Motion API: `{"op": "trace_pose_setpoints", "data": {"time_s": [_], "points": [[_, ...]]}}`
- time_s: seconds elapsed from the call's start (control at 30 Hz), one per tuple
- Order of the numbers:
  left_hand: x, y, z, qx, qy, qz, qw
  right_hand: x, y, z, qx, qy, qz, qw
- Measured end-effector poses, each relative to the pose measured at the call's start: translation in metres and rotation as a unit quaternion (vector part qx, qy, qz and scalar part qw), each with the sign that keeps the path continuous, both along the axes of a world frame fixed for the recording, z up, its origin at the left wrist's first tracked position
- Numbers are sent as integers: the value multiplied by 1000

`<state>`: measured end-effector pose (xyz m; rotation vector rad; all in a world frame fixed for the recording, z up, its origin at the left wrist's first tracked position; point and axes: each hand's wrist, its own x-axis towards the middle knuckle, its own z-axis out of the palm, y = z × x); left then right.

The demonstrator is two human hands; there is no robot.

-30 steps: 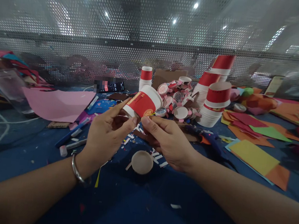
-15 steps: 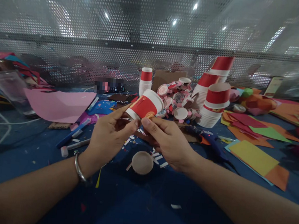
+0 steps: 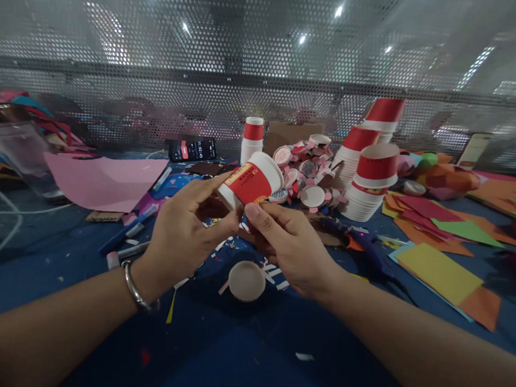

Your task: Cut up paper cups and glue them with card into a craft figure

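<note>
A red and white paper cup (image 3: 253,182) is tilted on its side between my hands, its rim toward the upper right. My left hand (image 3: 187,226), with a silver bangle at the wrist, grips the cup's base end. My right hand (image 3: 288,238) pinches the cup's lower side between thumb and fingers; some fingertips are hidden. Below the hands, a round, pale cup-bottom piece (image 3: 246,281) lies on the blue table (image 3: 208,346) among paper scraps.
Behind the cup is a heap of cut cup bottoms (image 3: 307,171). Stacked paper cups (image 3: 370,179) stand right of it. A blue glue gun (image 3: 370,251) and coloured paper sheets (image 3: 441,270) lie at right. Pink paper (image 3: 105,183), markers (image 3: 128,230) and a phone (image 3: 198,150) are at left.
The cup has turned slightly in my hands: its printed round emblem has rolled down and more small lettering shows. Both hands stay in nearly the same place.
</note>
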<state>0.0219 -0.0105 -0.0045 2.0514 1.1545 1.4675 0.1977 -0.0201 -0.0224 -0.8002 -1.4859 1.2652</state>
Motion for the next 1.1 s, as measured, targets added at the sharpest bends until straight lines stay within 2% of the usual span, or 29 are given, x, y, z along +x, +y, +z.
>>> {"op": "trace_pose_setpoints", "data": {"time_s": [0.2, 0.33, 0.47, 0.57, 0.63, 0.7, 0.8, 0.87, 0.97, 1.1], "points": [[1, 4, -2, -39, 25, -1, 999, -3, -1, 2, -60, 44, 4, 997], [0, 3, -6, -7, 23, -7, 1000, -4, -4, 4, -90, 61, 10, 994], [-1, 0, -5, 39, 45, -2, 998, -5, -5, 5, -88, 71, 16, 993], [-2, 0, -4, 34, 47, 3, 998, -5, -4, 5, -85, 65, 17, 994], [0, 1, -4, -4, 23, -6, 1000, -4, -3, 6, -78, 68, 11, 995], [4, 1, -5, -65, -51, -43, 996, -2, -2, 7, -62, 74, 7, 995], [11, 2, -5, -158, -195, -123, 960, -1, 1, 7, -41, 69, 5, 997], [14, 2, -4, -193, -246, -152, 938, -2, 3, 5, -42, 62, 0, 997], [14, 4, -4, -202, -250, -159, 934, -2, 5, 2, -48, 60, -2, 997], [9, 5, -5, -160, -207, -143, 955, -2, 4, 0, -54, 58, -3, 997]]}}
